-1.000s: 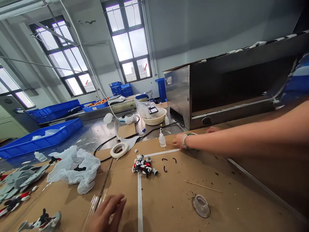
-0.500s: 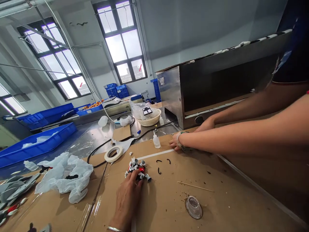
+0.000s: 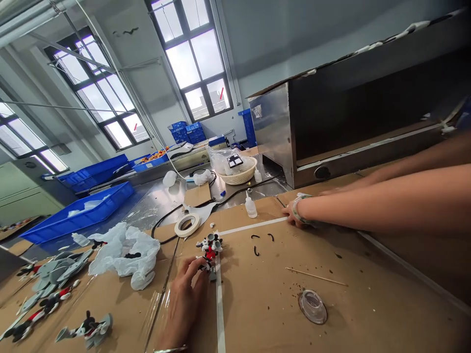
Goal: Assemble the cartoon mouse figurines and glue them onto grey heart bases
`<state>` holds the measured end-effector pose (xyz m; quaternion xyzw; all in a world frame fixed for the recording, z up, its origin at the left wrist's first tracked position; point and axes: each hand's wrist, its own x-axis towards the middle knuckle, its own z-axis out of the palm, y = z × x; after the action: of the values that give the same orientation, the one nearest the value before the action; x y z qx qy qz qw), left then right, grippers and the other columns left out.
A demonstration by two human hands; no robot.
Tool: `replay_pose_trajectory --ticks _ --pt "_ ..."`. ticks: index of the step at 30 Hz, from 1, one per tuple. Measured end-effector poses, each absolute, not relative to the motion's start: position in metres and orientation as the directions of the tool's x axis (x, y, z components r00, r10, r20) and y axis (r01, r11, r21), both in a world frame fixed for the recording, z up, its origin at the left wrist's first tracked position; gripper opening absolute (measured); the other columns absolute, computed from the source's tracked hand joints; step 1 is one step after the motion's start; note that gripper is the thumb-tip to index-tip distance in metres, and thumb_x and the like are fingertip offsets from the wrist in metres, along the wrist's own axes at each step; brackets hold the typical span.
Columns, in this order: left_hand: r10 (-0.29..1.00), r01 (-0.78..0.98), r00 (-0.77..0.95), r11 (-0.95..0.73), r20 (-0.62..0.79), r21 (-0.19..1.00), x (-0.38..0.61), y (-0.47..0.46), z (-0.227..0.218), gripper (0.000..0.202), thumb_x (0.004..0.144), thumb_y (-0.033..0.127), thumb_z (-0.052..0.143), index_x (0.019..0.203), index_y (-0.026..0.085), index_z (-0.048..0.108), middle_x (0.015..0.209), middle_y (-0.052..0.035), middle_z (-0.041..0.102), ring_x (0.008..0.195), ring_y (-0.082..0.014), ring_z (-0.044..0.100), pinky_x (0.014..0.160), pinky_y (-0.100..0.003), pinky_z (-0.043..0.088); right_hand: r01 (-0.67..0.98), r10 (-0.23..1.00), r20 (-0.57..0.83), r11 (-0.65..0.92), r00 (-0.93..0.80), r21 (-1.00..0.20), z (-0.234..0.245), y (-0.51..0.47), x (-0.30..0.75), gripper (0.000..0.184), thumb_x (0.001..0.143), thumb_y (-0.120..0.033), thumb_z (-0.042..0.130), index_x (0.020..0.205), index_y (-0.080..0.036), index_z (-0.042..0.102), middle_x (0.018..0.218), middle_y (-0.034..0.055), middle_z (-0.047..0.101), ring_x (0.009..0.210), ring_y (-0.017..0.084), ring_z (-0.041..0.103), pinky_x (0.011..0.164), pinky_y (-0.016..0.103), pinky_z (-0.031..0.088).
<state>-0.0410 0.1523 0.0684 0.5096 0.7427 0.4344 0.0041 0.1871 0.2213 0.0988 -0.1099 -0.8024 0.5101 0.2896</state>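
Currently, left hand [image 3: 182, 306]: pinching the figure [image 3: 210, 250].
Right hand [image 3: 296, 213]: open, resting on the counter [image 3: 257, 304] beside the white tape [image 3: 253, 226].
Figure: on the counter, at the tape's corner.

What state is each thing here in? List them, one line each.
Left hand: closed on figure
Toy figure: held, upright
Co-worker's hand: resting on cardboard
Tape roll: lying flat
Squeeze bottle: standing upright
Plastic bag: crumpled
Blue crate: holding white plastic

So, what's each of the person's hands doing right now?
Left hand: closed on the small toy figure.
Right hand: not in view.
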Motion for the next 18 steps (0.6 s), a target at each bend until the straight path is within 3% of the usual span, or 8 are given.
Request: replay_pose_trajectory --ticks 2,4,5,8,10,12,17,18 --pt "0.741 0.699 -0.511 0.064 0.435 0.712 -0.050 0.146 0.068 0.015 0.084 0.032 0.058 0.091 0.026 0.070 0.108 -0.0065 0.055 0.097 -0.0207 0.059 0.081 -0.034 0.053 -0.129 0.482 0.359 0.446 -0.799 -0.886 0.105 0.252 0.188 0.020 0.097 -0.033 0.054 0.113 -0.025 0.063 0.123 0.0067 0.060 0.102 0.018 0.061 0.087 0.034 0.054" --pt "0.719 0.633 -0.555 0.039 0.418 0.773 -0.059 0.141 0.068 0.013 0.080 0.034 0.063 0.082 0.023 0.069 0.109 -0.0074 0.054 0.099 -0.0210 0.058 0.077 -0.031 0.053 -0.139 0.500 0.368 0.437 -0.784 -0.889 0.113 0.288 0.190 0.020 0.098 -0.034 0.052 0.109 -0.025 0.065 0.121 0.0044 0.061 0.101 0.019 0.062 0.085 0.032 0.054" --pt "0.712 0.596 -0.576 0.030 0.401 0.803 -0.063 0.138 0.068 0.014 0.078 0.035 0.066 0.078 0.022 0.069 0.107 -0.0073 0.056 0.098 -0.0209 0.058 0.077 -0.031 0.052 -0.149 0.509 0.378 0.434 -0.773 -0.888 0.117 0.306 0.192 0.024 0.096 -0.034 0.055 0.114 -0.020 0.062 0.119 0.0076 0.062 0.098 0.018 0.063 0.083 0.036 0.056" --pt "0.694 0.453 -0.641 -0.002 0.327 0.892 -0.070 0.131 0.074 0.021 0.070 0.038 0.074 0.078 0.021 0.065 0.089 -0.0036 0.063 0.086 -0.0182 0.061 0.078 -0.031 0.051 -0.162 0.544 0.397 0.429 -0.739 -0.889 0.128 0.350 0.199 0.024 0.096 -0.037 0.056 0.109 -0.017 0.063 0.108 0.0067 0.066 0.087 0.016 0.065 0.075 0.033 0.057" --pt "0.681 0.350 -0.681 -0.020 0.269 0.937 -0.071 0.128 0.080 0.027 0.066 0.039 0.078 0.079 0.020 0.062 0.082 -0.0008 0.063 0.083 -0.0171 0.062 0.080 -0.030 0.051 -0.168 0.553 0.407 0.432 -0.727 -0.886 0.131 0.360 0.205 0.032 0.101 -0.037 0.042 0.101 -0.015 0.066 0.100 0.0039 0.067 0.081 0.012 0.065 0.071 0.028 0.056" --pt "0.673 0.255 -0.712 -0.018 0.201 0.967 -0.070 0.127 0.083 0.033 0.064 0.040 0.080 0.084 0.020 0.063 0.084 -0.0004 0.064 0.084 -0.0169 0.063 0.079 -0.029 0.051 -0.176 0.538 0.415 0.440 -0.734 -0.881 0.129 0.349 0.208 0.041 0.103 -0.037 0.033 0.097 -0.016 0.068 0.100 0.0023 0.068 0.080 0.011 0.066 0.070 0.026 0.055" --pt "0.663 0.088 -0.749 0.070 0.020 0.994 -0.066 0.129 0.077 0.056 0.064 0.044 0.079 0.113 0.020 0.065 0.104 -0.0080 0.068 0.075 -0.0160 0.066 0.062 -0.026 0.051 -0.209 0.414 0.427 0.475 -0.804 -0.855 0.109 0.261 0.200 0.022 0.099 -0.036 0.047 0.103 -0.028 0.067 0.118 0.0034 0.063 0.100 0.018 0.062 0.082 0.028 0.054" --pt "0.661 0.080 -0.751 0.090 0.001 0.993 -0.065 0.129 0.074 0.058 0.068 0.046 0.076 0.118 0.021 0.063 0.107 -0.0094 0.068 0.074 -0.0161 0.066 0.061 -0.026 0.051 -0.221 0.382 0.432 0.484 -0.817 -0.847 0.104 0.241 0.197 0.020 0.096 -0.034 0.055 0.111 -0.024 0.063 0.120 0.0062 0.062 0.100 0.018 0.062 0.084 0.034 0.055"
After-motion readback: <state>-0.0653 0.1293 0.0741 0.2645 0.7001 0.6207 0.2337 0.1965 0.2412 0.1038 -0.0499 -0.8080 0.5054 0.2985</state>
